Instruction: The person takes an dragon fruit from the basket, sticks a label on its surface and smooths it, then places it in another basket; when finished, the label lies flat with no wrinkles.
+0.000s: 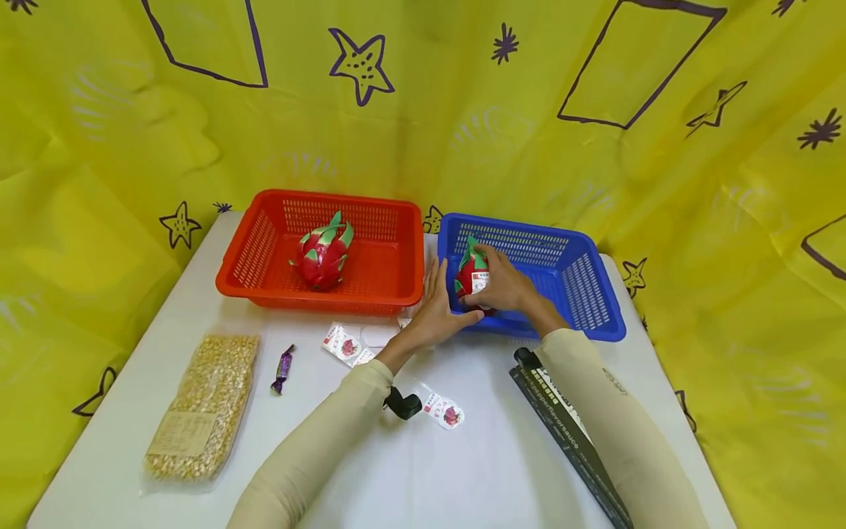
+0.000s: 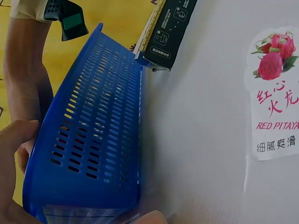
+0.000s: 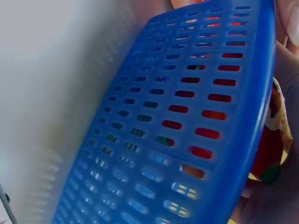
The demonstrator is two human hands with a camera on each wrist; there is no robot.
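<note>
A red dragon fruit with green tips and a white label point(image 1: 479, 281) stands at the left end of the blue basket point(image 1: 548, 285). My right hand point(image 1: 507, 288) grips this fruit from the right, its thumb low and its fingers near the top. With fingers extended, my left hand point(image 1: 436, 316) rests at the basket's front left corner, thumb along the front rim. The left wrist view shows the slotted basket wall point(image 2: 93, 126) and part of my left hand point(image 2: 10, 163). Through the basket point(image 3: 163, 102) in the right wrist view, red fruit point(image 3: 267, 151) shows, partly hidden.
Another dragon fruit point(image 1: 322, 257) lies in the red basket point(image 1: 377, 272) at back left. A bag of corn kernels point(image 1: 211, 397) and a purple-wrapped candy point(image 1: 283, 369) lie at left. Fruit stickers point(image 1: 444, 411) lie centrally; a long black box point(image 1: 568, 441) is under my right forearm.
</note>
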